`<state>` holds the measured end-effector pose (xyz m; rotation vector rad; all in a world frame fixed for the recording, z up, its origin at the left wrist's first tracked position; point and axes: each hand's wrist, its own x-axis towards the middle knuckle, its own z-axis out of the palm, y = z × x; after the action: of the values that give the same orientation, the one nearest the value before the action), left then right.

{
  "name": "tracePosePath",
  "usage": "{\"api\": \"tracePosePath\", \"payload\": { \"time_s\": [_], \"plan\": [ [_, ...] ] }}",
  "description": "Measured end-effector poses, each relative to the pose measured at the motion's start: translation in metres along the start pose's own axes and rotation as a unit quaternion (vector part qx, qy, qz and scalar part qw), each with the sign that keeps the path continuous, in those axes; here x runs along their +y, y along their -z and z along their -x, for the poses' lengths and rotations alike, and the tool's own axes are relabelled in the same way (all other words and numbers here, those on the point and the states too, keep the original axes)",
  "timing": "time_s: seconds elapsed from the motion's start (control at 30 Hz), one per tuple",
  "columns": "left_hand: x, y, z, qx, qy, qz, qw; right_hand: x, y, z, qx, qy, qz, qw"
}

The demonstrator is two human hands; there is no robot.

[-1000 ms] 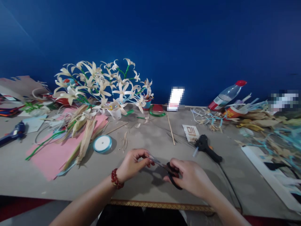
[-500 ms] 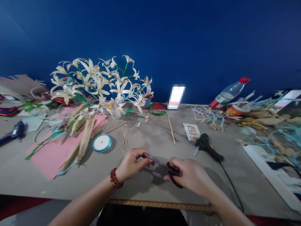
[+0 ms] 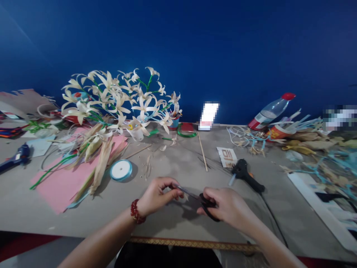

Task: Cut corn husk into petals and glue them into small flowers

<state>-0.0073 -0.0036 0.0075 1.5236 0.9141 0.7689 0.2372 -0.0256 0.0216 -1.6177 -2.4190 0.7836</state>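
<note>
My right hand [image 3: 223, 204] grips the black handles of a pair of scissors [image 3: 205, 203]. The scissor blades point left, and their tips reach the fingers of my left hand [image 3: 161, 193]. With thumb and forefinger closed, the left hand pinches a small pale piece [image 3: 186, 198]; only a sliver of it shows below the blade, so its kind is unclear. A red bead bracelet circles the left wrist. Both hands are just above the grey table [image 3: 167, 223], near its front edge.
White artificial flowers [image 3: 119, 104] on green stems stand at the back left. A ribbon spool [image 3: 121, 170] lies beside pink paper [image 3: 61, 182] and dried husks [image 3: 102, 163]. To the right are a black glue gun [image 3: 248, 175] with its cord, a stick [image 3: 203, 152] and a plastic bottle [image 3: 270, 111].
My right hand and the scissors have shifted slightly to the right, the blade tips sliding a little along the left fingers. The left hand stays almost in place.
</note>
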Motion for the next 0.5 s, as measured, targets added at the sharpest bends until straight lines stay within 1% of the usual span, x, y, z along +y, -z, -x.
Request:
{"api": "tracePosePath", "payload": {
  "time_s": [0.1,0.17,0.23,0.27,0.3,0.37,0.43,0.5],
  "plan": [
    [0.001,0.001,0.001,0.0,-0.016,0.003,1.0,0.004,0.001,0.0,0.022,-0.001,-0.003,1.0],
    [0.001,0.001,0.002,-0.005,-0.025,0.022,0.999,0.003,0.001,-0.002,0.054,-0.021,-0.028,0.998],
    [0.001,0.001,0.002,-0.019,-0.029,0.043,0.998,-0.002,0.001,-0.006,0.092,-0.041,-0.089,0.991],
    [0.0,0.001,0.003,-0.028,-0.034,0.046,0.998,-0.007,0.0,-0.008,0.1,-0.042,-0.135,0.985],
    [0.0,0.001,0.003,-0.034,-0.039,0.043,0.998,-0.012,-0.001,-0.012,0.099,-0.034,-0.185,0.977],
    [-0.002,-0.001,0.004,-0.037,-0.05,0.027,0.998,-0.025,-0.003,-0.019,0.081,0.004,-0.277,0.958],
    [-0.005,-0.003,0.004,-0.034,-0.053,0.014,0.998,-0.036,-0.006,-0.026,0.075,0.042,-0.319,0.944],
    [-0.008,-0.005,0.004,-0.037,-0.049,0.014,0.998,-0.045,-0.009,-0.032,0.078,0.059,-0.327,0.94]
  ]
}}
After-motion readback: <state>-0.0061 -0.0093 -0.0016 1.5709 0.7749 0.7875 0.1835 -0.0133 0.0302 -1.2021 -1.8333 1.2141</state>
